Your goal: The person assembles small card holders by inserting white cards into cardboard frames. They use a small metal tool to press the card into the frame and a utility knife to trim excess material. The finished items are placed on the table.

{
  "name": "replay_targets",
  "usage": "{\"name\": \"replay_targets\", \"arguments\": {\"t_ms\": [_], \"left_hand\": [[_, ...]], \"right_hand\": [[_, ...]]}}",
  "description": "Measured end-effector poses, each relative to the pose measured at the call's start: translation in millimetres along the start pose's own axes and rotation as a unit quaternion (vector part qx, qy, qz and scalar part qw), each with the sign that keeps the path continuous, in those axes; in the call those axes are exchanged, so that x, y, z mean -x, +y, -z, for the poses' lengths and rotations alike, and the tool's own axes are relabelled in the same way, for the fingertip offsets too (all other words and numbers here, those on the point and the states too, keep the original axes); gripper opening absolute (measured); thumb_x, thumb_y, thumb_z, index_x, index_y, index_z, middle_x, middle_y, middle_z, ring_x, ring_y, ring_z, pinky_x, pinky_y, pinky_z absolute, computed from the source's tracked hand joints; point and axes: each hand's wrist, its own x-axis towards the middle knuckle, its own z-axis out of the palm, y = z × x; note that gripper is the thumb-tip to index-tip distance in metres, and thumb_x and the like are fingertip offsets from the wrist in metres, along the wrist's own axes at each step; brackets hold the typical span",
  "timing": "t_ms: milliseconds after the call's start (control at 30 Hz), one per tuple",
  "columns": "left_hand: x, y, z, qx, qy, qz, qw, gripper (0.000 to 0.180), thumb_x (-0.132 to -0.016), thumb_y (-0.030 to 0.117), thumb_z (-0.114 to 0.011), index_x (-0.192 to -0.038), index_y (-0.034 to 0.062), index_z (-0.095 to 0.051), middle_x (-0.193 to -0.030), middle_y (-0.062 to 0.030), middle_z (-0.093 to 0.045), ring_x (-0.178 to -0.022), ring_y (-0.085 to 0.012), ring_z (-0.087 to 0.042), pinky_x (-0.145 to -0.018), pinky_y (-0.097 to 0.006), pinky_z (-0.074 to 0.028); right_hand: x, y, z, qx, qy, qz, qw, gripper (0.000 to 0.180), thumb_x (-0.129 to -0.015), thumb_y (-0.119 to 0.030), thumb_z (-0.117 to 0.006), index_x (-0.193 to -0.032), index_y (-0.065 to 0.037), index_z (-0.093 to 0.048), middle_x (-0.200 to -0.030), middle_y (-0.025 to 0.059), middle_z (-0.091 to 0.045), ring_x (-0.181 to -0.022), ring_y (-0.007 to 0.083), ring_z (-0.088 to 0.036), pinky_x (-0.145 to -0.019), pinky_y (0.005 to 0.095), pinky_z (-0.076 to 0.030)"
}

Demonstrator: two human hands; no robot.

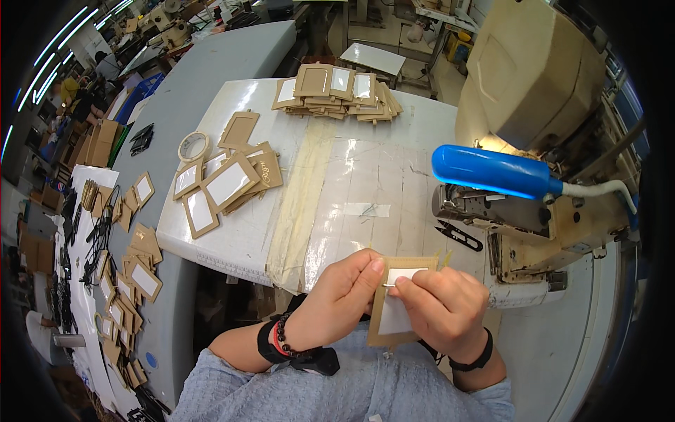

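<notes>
My left hand and my right hand hold one tan card holder with a clear window between them, just above my lap at the table's near edge. The left thumb and fingers pinch its left side. My right fingers press on the window and pinch something thin and pale near the holder's top; what it is cannot be told. Black snips lie on the table just beyond the holder.
A beige sewing machine with a blue lamp stands at the right. Piles of the same tan holders lie on the white taped table, more at the far edge and on the left bench. A tape roll lies near them.
</notes>
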Motion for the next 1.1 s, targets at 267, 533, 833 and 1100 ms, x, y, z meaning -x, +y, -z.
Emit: {"name": "replay_targets", "arguments": {"t_ms": [267,533,833,1100], "left_hand": [[1.9,0.1,-1.7,-0.024,0.013,-0.001,1.000,0.031,-0.105,0.027,-0.036,-0.104,0.0004,-0.053,-0.086,-0.0013,-0.059,-0.072,-0.0017,-0.051,-0.063,-0.018,-0.046],[0.4,8.1,-6.2,-0.015,0.025,-0.009,1.000,0.031,-0.105,0.028,-0.037,-0.099,0.0016,-0.054,-0.075,0.0027,-0.052,-0.064,-0.0020,-0.044,-0.056,-0.020,-0.040],[1.8,8.2,-4.6,-0.025,0.012,-0.014,1.000,0.032,-0.105,0.028,-0.036,-0.102,0.0019,-0.054,-0.080,0.0019,-0.055,-0.067,-0.0011,-0.047,-0.059,-0.018,-0.042],[1.3,4.8,-2.6,-0.042,0.006,-0.012,0.999,0.031,-0.105,0.027,-0.035,-0.104,0.0012,-0.053,-0.085,-0.0008,-0.059,-0.073,-0.0018,-0.054,-0.064,-0.018,-0.048]], "right_hand": [[-1.4,3.5,7.0,0.011,-0.018,0.050,0.999,0.016,-0.071,-0.014,-0.075,-0.084,-0.007,-0.069,-0.079,-0.0018,-0.062,-0.055,0.0109,-0.051,-0.042,0.0242,-0.034],[2.8,-1.2,7.6,0.040,0.003,-0.001,0.999,0.019,-0.071,-0.015,-0.076,-0.086,-0.006,-0.068,-0.076,0.0006,-0.060,-0.053,0.0124,-0.050,-0.042,0.0257,-0.034],[-0.7,-4.2,7.4,0.053,0.012,-0.015,0.998,0.019,-0.071,-0.015,-0.076,-0.085,-0.005,-0.068,-0.075,0.0011,-0.060,-0.052,0.0123,-0.050,-0.042,0.0263,-0.033],[-0.6,-5.1,6.9,0.064,0.002,-0.006,0.998,0.019,-0.071,-0.014,-0.073,-0.087,-0.005,-0.068,-0.077,0.0015,-0.060,-0.054,0.0125,-0.050,-0.043,0.0263,-0.033]]}}
